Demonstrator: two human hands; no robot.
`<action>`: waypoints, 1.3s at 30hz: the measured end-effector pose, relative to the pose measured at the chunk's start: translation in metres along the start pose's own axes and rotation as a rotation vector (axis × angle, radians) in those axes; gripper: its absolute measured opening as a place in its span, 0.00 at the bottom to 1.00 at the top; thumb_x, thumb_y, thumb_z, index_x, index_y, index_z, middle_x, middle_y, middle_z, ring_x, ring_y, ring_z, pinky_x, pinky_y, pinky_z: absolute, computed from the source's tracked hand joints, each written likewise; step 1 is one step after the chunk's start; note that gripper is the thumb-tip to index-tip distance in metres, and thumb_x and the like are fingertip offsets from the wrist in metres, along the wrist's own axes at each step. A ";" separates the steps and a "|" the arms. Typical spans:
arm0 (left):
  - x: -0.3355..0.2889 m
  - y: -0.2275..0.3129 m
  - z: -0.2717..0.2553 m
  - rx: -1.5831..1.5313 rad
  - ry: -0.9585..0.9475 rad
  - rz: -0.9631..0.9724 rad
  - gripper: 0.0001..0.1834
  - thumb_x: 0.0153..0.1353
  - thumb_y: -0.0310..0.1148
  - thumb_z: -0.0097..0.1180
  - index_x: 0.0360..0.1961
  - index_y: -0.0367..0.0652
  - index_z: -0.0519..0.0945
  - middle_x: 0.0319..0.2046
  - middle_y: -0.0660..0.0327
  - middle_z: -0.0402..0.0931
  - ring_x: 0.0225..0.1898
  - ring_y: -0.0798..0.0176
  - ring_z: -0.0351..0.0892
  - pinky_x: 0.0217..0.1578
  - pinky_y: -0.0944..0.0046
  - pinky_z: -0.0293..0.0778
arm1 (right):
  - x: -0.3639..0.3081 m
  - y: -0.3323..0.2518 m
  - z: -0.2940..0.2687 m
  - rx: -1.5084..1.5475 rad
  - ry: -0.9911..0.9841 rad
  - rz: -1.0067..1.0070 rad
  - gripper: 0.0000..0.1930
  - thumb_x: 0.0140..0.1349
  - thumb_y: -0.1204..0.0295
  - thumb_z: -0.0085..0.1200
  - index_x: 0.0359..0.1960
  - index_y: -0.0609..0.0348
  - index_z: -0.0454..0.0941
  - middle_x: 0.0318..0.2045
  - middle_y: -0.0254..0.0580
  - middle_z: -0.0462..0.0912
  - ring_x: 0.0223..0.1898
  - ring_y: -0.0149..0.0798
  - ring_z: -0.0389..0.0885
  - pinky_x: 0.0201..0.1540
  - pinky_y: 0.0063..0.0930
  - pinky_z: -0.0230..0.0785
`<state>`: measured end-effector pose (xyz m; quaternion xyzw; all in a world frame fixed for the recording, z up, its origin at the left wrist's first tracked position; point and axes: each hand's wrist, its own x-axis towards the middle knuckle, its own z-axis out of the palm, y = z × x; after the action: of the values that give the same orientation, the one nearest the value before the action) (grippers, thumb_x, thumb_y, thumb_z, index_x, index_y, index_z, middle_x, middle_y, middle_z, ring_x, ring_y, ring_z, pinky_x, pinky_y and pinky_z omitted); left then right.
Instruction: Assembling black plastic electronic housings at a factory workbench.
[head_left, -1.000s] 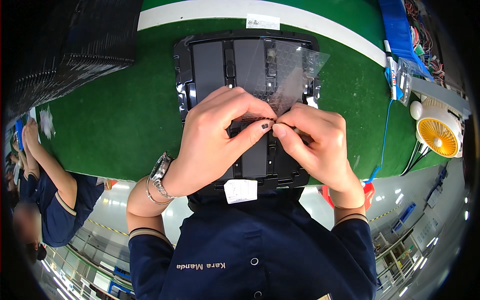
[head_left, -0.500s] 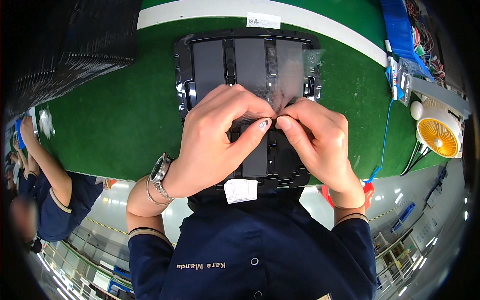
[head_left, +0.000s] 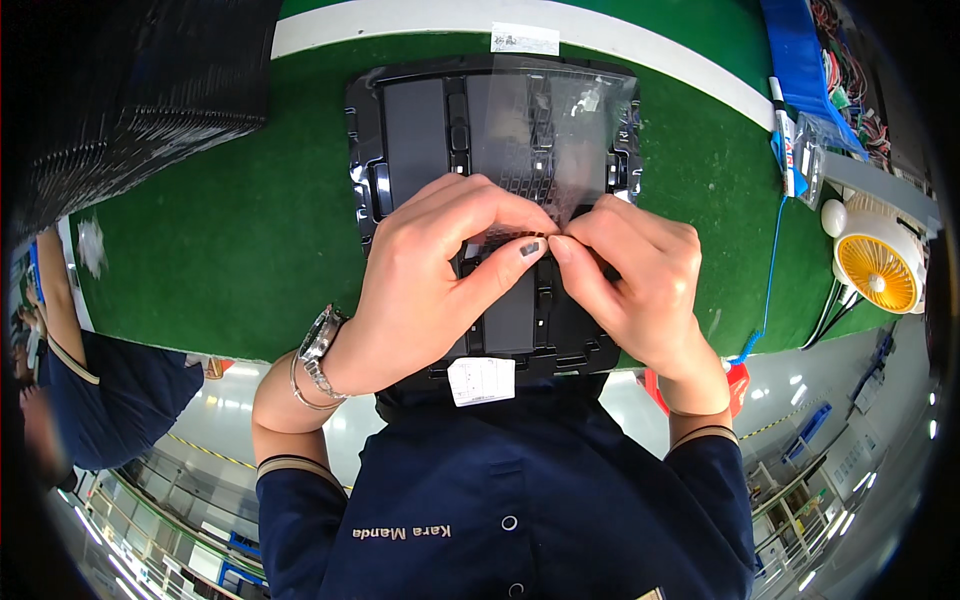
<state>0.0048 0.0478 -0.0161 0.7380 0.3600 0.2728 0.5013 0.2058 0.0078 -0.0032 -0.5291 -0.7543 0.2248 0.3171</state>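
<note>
Over the middle of a black moulded tray (head_left: 366, 130), both of my hands are pinching with thumb and forefinger, the tips almost touching. A thin clear plastic film (head_left: 575, 135) rises from between them and spreads over the tray's far right part. My left hand (head_left: 440, 270) and my right hand (head_left: 640, 275) pinch its near edge. A dark, patterned edge shows under my left fingers; I cannot tell what it belongs to. In the tray lie flat dark grey rectangular panels (head_left: 428, 130), partly hidden by my hands and the film.
A white paper slip (head_left: 482, 381) lies at the tray's near edge. Black stacked trays (head_left: 150, 90) stand far left on the green mat (head_left: 240, 240). To the right are a marker pen (head_left: 782, 120), a small white and yellow fan (head_left: 875, 265) and a blue bin (head_left: 805, 50) of wires. A co-worker (head_left: 110, 390) is at left.
The clear film has spread wider, leftward and toward the tray's far edge. My hands have barely moved, still pinching. The co-worker's arm at the left has shifted outward.
</note>
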 end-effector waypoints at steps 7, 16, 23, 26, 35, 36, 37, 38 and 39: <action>-0.003 0.004 0.003 -0.159 0.015 -0.158 0.07 0.60 0.23 0.63 0.40 0.36 0.82 0.40 0.60 0.78 0.40 0.68 0.81 0.44 0.67 0.78 | 0.000 -0.003 -0.006 0.203 -0.122 0.163 0.05 0.58 0.76 0.62 0.26 0.62 0.80 0.19 0.37 0.76 0.16 0.34 0.75 0.19 0.27 0.64; -0.002 -0.001 0.003 -0.086 0.023 -0.076 0.08 0.59 0.25 0.64 0.40 0.37 0.82 0.39 0.60 0.78 0.40 0.67 0.80 0.43 0.66 0.78 | -0.001 -0.004 -0.006 0.208 -0.147 0.211 0.05 0.59 0.75 0.63 0.28 0.63 0.80 0.20 0.39 0.76 0.18 0.36 0.76 0.20 0.27 0.66; -0.003 0.003 0.003 -0.114 0.040 -0.090 0.07 0.60 0.24 0.63 0.39 0.37 0.81 0.37 0.60 0.78 0.38 0.67 0.79 0.42 0.67 0.75 | 0.000 -0.004 -0.003 0.179 -0.029 0.153 0.04 0.60 0.79 0.61 0.29 0.67 0.79 0.20 0.39 0.75 0.18 0.33 0.70 0.21 0.26 0.59; -0.002 0.002 0.001 -0.080 0.037 -0.045 0.06 0.61 0.24 0.62 0.38 0.36 0.81 0.37 0.60 0.78 0.38 0.67 0.78 0.42 0.67 0.74 | -0.001 -0.004 -0.002 0.151 -0.026 0.133 0.03 0.59 0.80 0.61 0.29 0.67 0.79 0.20 0.40 0.75 0.18 0.34 0.71 0.21 0.26 0.60; -0.002 0.001 0.002 -0.064 0.047 -0.039 0.06 0.61 0.23 0.62 0.39 0.36 0.82 0.37 0.60 0.79 0.38 0.67 0.80 0.41 0.67 0.75 | 0.000 -0.002 0.001 0.064 -0.018 0.048 0.04 0.57 0.79 0.62 0.28 0.64 0.78 0.21 0.40 0.75 0.18 0.39 0.74 0.20 0.30 0.64; -0.002 0.001 0.002 -0.058 0.051 -0.038 0.06 0.61 0.23 0.62 0.39 0.36 0.82 0.37 0.60 0.79 0.39 0.67 0.80 0.41 0.68 0.76 | 0.000 -0.002 0.000 0.037 -0.030 0.042 0.05 0.57 0.77 0.63 0.28 0.62 0.78 0.21 0.39 0.76 0.19 0.40 0.76 0.20 0.31 0.66; -0.002 0.001 0.001 -0.056 0.048 -0.041 0.06 0.61 0.23 0.62 0.39 0.36 0.82 0.37 0.60 0.79 0.39 0.67 0.80 0.41 0.68 0.76 | 0.000 -0.001 0.000 0.010 -0.041 0.037 0.06 0.57 0.75 0.63 0.28 0.60 0.77 0.22 0.39 0.76 0.19 0.42 0.77 0.20 0.32 0.68; -0.002 0.002 0.001 -0.054 0.046 -0.044 0.06 0.61 0.23 0.62 0.39 0.37 0.82 0.37 0.60 0.79 0.39 0.67 0.80 0.41 0.68 0.76 | 0.000 -0.002 0.000 0.008 -0.044 0.036 0.06 0.57 0.76 0.63 0.27 0.60 0.77 0.21 0.39 0.76 0.19 0.42 0.77 0.20 0.32 0.67; -0.003 0.002 0.001 -0.052 0.041 -0.045 0.06 0.61 0.23 0.62 0.39 0.37 0.82 0.37 0.60 0.79 0.39 0.68 0.80 0.41 0.68 0.75 | 0.000 -0.002 0.000 0.005 -0.046 0.036 0.06 0.56 0.76 0.63 0.27 0.60 0.77 0.21 0.38 0.76 0.18 0.41 0.76 0.20 0.31 0.67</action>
<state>0.0047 0.0448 -0.0150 0.7107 0.3795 0.2861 0.5187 0.2049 0.0072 -0.0016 -0.5366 -0.7512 0.2443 0.2968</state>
